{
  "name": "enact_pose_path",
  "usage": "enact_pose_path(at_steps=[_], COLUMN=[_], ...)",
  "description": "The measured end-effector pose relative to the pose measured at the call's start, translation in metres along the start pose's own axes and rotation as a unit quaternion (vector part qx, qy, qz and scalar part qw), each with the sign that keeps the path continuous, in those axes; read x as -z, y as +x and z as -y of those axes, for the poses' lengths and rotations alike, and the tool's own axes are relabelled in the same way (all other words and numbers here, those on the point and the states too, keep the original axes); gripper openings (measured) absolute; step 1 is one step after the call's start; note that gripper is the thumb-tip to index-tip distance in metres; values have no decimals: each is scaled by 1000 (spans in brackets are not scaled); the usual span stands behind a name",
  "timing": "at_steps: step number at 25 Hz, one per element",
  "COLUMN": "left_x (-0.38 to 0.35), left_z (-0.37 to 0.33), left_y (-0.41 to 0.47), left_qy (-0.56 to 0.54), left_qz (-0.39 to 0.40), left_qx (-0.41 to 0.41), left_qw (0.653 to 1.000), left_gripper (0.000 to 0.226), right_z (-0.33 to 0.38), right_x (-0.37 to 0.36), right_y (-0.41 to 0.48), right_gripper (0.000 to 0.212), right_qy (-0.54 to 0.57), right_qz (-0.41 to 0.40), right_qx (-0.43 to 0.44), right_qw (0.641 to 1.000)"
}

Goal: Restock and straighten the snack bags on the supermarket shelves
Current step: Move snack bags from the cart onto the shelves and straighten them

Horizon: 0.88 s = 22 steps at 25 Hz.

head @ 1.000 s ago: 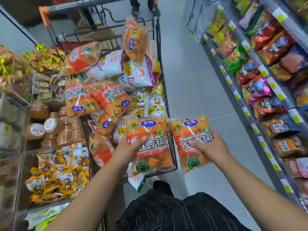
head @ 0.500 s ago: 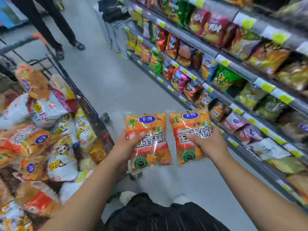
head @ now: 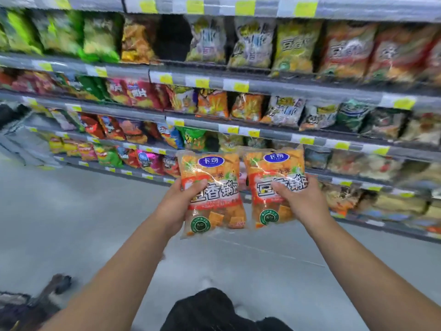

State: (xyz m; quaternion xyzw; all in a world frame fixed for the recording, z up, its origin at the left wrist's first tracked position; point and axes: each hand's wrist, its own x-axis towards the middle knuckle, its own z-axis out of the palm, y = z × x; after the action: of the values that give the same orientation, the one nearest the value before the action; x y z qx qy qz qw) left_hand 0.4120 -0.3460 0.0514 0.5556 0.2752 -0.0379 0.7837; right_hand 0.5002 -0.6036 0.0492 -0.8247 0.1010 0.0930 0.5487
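The left orange plastic snack bag and the right orange plastic snack bag each show a blue oval logo, white black-edged characters and a green round seal. The grey metal shelf rails carry yellow paper labels.

Items on my person:
1. Left hand and right hand: both bare.
2. Left forearm and right forearm: uncovered from behind my fingers back to the picture's edge.
3. Trousers: black cloth with faint, fine pale stripes, well below my fingers.
4. Shoe toe: pale and blurred, between my fingers and the trouser cloth.
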Motion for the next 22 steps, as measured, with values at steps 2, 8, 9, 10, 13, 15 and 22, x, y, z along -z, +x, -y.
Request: enact_pose_path(at_steps=[2, 8, 9, 10, 13, 15, 22], left_x=[-32, -116, -130, -143, -177, -198, -277], left_z=[-22, -94, -108, -120, -153, -173, -227], left_y=[23, 91, 102, 110, 131, 141, 155], left_qy=[13, 54, 59, 66, 85, 105, 113], left_qz=[38, 146, 161, 175, 205, 229, 295], left_qx=[-10, -19, -25, -31, -56, -65, -116], left_qw=[999, 988, 985, 982, 973, 966, 942], left_gripper=[60, 60, 61, 62, 56, 71, 45], right_z=[9, 53, 63, 72, 94, 108, 146], right_x=[24, 79, 87, 94, 113, 125, 183], right_y=[11, 54, 62, 68, 86, 97, 129], right_gripper=[64, 58, 57, 57, 67, 85, 102], right_qy=[25, 76, 82, 88, 90, 89, 94], right_qz=[-44, -141, -160, -176, -215, -248, -291], right_qx=[-1, 11, 18, 25, 35, 34, 55], right_qw=[999, 987, 984, 980, 972, 964, 950])
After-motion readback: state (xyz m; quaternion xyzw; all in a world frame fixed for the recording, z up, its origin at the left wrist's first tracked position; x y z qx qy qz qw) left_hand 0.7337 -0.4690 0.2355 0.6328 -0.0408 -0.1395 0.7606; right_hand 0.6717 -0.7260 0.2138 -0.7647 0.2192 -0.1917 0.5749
